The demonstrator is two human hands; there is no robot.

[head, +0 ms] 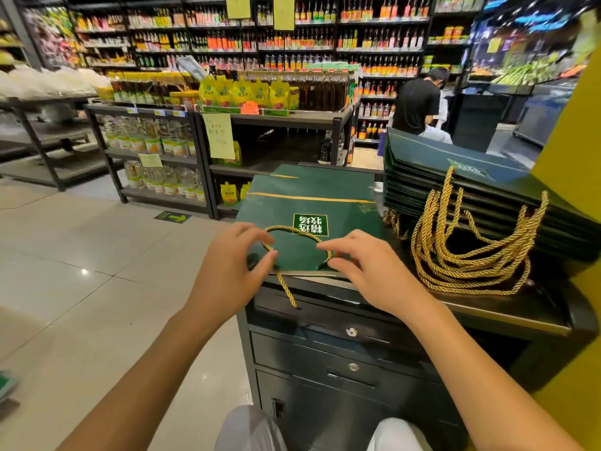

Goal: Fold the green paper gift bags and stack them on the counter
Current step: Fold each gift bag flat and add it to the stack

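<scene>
A flattened green paper gift bag (305, 203) lies on the dark counter (507, 314), its label facing me upside down. Its gold rope handle (292, 234) arcs over the near end, and a second rope end (287, 289) hangs over the counter edge. My left hand (234, 258) pinches the left end of the handle at the bag's near edge. My right hand (364, 265) rests fingers-down on the right end of the handle. To the right stands a stack of folded green bags (455, 177) with several gold handles (471, 255) spilling toward me.
Below the counter are dark drawers with locks (351, 332). A yellow wall (572, 151) rises at the right. Store shelves with bottles and jars (156, 144) stand across a tiled floor at the left. A person in a black shirt (416, 105) stands behind the stack.
</scene>
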